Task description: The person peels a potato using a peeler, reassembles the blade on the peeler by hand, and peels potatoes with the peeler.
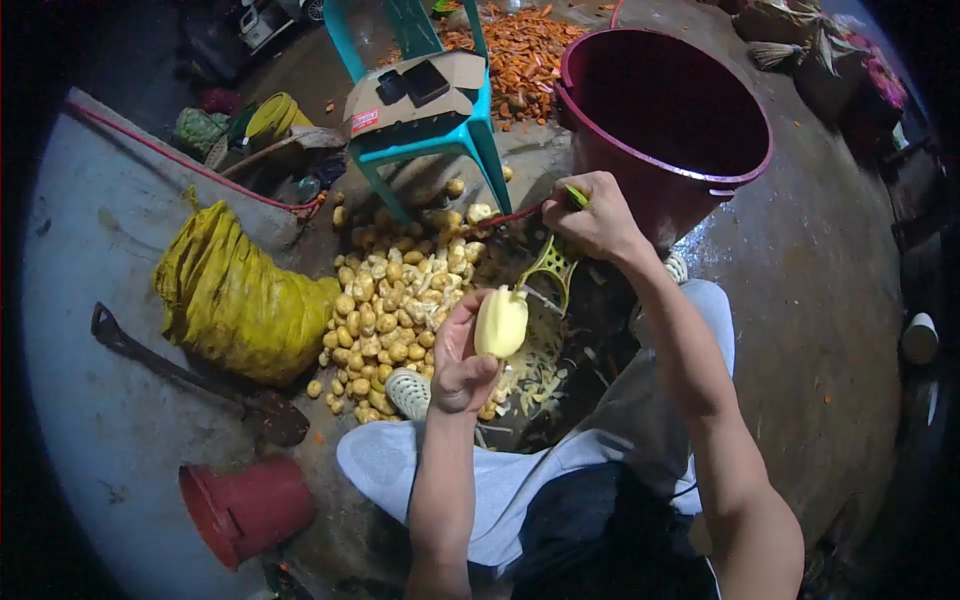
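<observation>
A peeled, pale yellow potato (502, 323) sits upright in my left hand (466, 358), with the thumb across its lower end. My right hand (596, 217) is wrapped round the handle of a green peeler (553, 268), whose head hangs just right of the potato's top. Whether the peeler touches the potato cannot be made out. Below and behind my hands, pale peelings (538, 378) lie on the dark floor. A heap of unpeeled and partly peeled potatoes (385, 318) spreads to the left of my left hand.
A large dark red tub (668, 110) stands beyond my right hand. Left of it is a teal chair (418, 150) bearing a cardboard box. Orange pieces (525, 50) lie behind. At left are a yellow sack (235, 300), a shovel (190, 375) and a tipped red bucket (255, 505).
</observation>
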{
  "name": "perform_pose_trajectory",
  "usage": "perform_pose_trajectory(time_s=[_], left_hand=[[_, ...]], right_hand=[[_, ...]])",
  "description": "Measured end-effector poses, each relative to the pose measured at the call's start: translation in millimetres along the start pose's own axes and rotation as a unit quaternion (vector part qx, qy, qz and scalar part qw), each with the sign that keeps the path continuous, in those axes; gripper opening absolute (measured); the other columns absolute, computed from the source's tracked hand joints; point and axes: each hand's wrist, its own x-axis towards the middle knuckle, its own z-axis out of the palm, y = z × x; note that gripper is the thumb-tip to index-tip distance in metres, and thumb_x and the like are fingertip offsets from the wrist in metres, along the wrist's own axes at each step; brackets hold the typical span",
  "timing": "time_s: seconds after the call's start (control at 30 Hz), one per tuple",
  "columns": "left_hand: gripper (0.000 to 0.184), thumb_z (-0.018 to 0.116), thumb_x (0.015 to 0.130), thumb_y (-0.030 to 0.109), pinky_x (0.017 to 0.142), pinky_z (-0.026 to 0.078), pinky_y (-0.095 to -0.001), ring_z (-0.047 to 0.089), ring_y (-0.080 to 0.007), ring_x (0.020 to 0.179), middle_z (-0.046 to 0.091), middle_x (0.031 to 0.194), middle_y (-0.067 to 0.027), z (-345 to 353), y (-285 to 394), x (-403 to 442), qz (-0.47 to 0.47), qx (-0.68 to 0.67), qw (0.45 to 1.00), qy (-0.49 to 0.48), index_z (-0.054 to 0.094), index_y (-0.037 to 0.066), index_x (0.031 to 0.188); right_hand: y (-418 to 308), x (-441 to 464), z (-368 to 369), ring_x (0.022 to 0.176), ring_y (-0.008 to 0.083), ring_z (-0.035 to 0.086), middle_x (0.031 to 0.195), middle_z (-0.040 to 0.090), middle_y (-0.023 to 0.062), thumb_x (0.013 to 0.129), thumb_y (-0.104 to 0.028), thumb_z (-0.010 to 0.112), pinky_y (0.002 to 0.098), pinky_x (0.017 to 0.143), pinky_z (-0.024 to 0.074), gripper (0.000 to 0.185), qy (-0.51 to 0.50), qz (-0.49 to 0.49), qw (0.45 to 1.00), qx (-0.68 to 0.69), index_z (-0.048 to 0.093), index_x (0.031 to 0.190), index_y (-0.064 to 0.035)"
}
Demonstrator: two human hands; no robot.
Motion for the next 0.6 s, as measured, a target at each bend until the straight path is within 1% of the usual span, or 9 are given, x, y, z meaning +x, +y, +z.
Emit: perform_pose_trajectory(time_s=[0.07,0.13,0.2,0.23,0.3,0.33,0.47,0.53,0.6], left_hand=[[0.082,0.086,0.06,0.008,0.104,0.043,-0.0357,0.057,-0.0235,0.115,0.058,0.122,-0.0127,2,-2,0,0.005,0.003,1.0,0.009,0.043,-0.003,0.13],[0.083,0.086,0.061,0.009,0.107,0.039,-0.0368,0.054,-0.0241,0.118,0.056,0.124,-0.0118,3,-6,1,0.015,0.006,1.0,0.025,0.041,-0.001,0.131],[0.081,0.085,0.063,0.007,0.107,0.039,-0.0375,0.054,-0.0245,0.118,0.056,0.125,-0.0116,1,-9,1,0.019,0.004,1.0,0.006,0.041,-0.001,0.131],[0.085,0.086,0.062,0.011,0.108,0.038,-0.0368,0.054,-0.0251,0.119,0.055,0.126,-0.0127,4,-10,1,0.035,0.012,0.999,-0.001,0.04,-0.002,0.131],[0.091,0.087,0.062,0.014,0.11,0.037,-0.0367,0.052,-0.0259,0.122,0.053,0.13,-0.0144,3,-11,-1,0.046,-0.024,0.998,-0.024,0.035,-0.005,0.135],[0.091,0.087,0.062,0.014,0.11,0.037,-0.0367,0.052,-0.0259,0.122,0.053,0.13,-0.0144,4,-11,-2,0.047,-0.024,0.998,-0.025,0.035,-0.005,0.135],[0.09,0.084,0.068,0.01,0.11,0.037,-0.0386,0.05,-0.0251,0.125,0.05,0.134,-0.0131,9,-10,-3,0.003,-0.101,0.995,-0.007,0.033,-0.003,0.141],[0.089,0.084,0.068,0.01,0.112,0.035,-0.0381,0.05,-0.0248,0.126,0.05,0.136,-0.0133,7,-13,-1,0.032,0.01,0.999,-0.017,0.033,-0.003,0.141],[0.09,0.084,0.067,0.01,0.112,0.034,-0.0373,0.05,-0.0244,0.126,0.05,0.136,-0.0134,0,-14,-5,0.036,0.008,0.999,-0.016,0.034,-0.004,0.141]], right_hand=[[-16,-4,5,0.05,0.0117,0.039,0.052,0.039,0.012,0.074,-0.012,0.063,0.032,0.049,0.0386,0.02,0.012,0.057,0.998,-0.003,0.052,0.062,0.0004],[-31,-7,6,0.045,0.0156,0.044,0.052,0.039,0.0121,0.074,-0.012,0.065,0.0332,0.048,0.0389,0.02,0.023,-0.067,0.995,-0.068,0.052,0.061,-0.0013],[-44,-12,-2,0.054,0.0322,0.058,0.064,0.057,0.0187,0.069,-0.025,0.072,0.0406,0.055,0.0465,0.023,-0.031,-0.088,0.992,-0.089,0.063,0.07,-0.0044],[-33,-11,2,0.054,0.0322,0.058,0.064,0.057,0.0187,0.069,-0.025,0.072,0.0406,0.055,0.0465,0.023,-0.031,-0.088,0.992,-0.089,0.063,0.07,-0.0044],[-9,-4,12,0.048,0.0092,0.047,0.05,0.047,0.0048,0.076,-0.011,0.065,0.0291,0.048,0.0399,0.02,0.037,0.034,0.998,-0.028,0.054,0.062,-0.0014],[-5,1,3,0.051,0.0056,0.046,0.051,0.048,0.0003,0.076,-0.009,0.064,0.0281,0.048,0.0405,0.017,0.015,0.115,0.993,0.013,0.056,0.063,-0.0015],[-27,-8,8,0.049,0.0093,0.047,0.051,0.048,0.0076,0.075,-0.008,0.063,0.0291,0.048,0.0411,0.012,0.046,-0.013,0.999,-0.015,0.059,0.066,-0.0004],[-34,-13,9,0.048,0.0143,0.045,0.053,0.048,0.0135,0.073,-0.012,0.067,0.0324,0.05,0.0417,0.015,0.033,-0.139,0.987,-0.075,0.059,0.066,-0.0013],[-10,-9,16,0.048,0.0145,0.049,0.054,0.049,0.0136,0.074,-0.013,0.066,0.0325,0.051,0.0428,0.016,0.059,-0.031,0.996,-0.066,0.059,0.066,-0.0004]])
